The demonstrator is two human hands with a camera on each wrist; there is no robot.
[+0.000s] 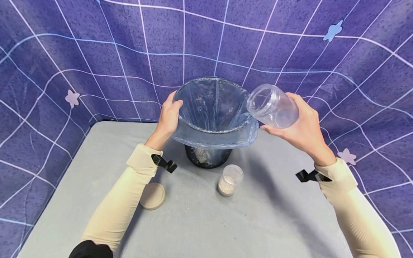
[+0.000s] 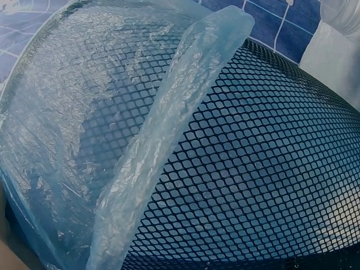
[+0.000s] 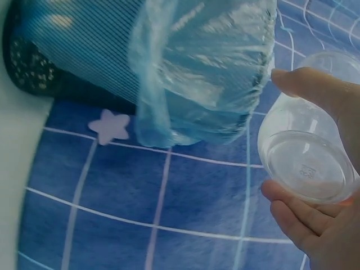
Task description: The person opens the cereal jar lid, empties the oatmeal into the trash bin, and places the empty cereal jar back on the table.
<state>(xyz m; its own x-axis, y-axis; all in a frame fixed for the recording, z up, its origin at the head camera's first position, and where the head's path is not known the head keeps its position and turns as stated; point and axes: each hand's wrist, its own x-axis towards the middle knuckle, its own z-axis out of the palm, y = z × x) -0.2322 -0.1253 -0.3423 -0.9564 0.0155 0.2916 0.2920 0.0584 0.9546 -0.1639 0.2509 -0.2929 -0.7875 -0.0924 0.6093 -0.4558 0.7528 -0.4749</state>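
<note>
A black mesh trash bin (image 1: 208, 159) stands at the back of the table, lined with a blue plastic bag (image 1: 216, 140) folded over its rim. My left hand (image 1: 168, 116) grips the rim at its left side, thumb over the bag. In the left wrist view the bag's crinkled fold (image 2: 152, 135) hangs over the mesh, and only a sliver of hand shows. With my right hand (image 1: 304, 123) I hold a clear plastic jar (image 1: 280, 107), tilted so its open mouth faces the bin's right edge. The right wrist view shows the jar's round base (image 3: 306, 166) between thumb and fingers; its inside looks empty.
In front of the bin a small clear container (image 1: 228, 182) holds pale grains. A round beige lid (image 1: 153, 196) lies beside my left forearm on the grey tabletop (image 1: 193, 225). A purple gridded curtain (image 1: 206, 39) rises close behind the bin.
</note>
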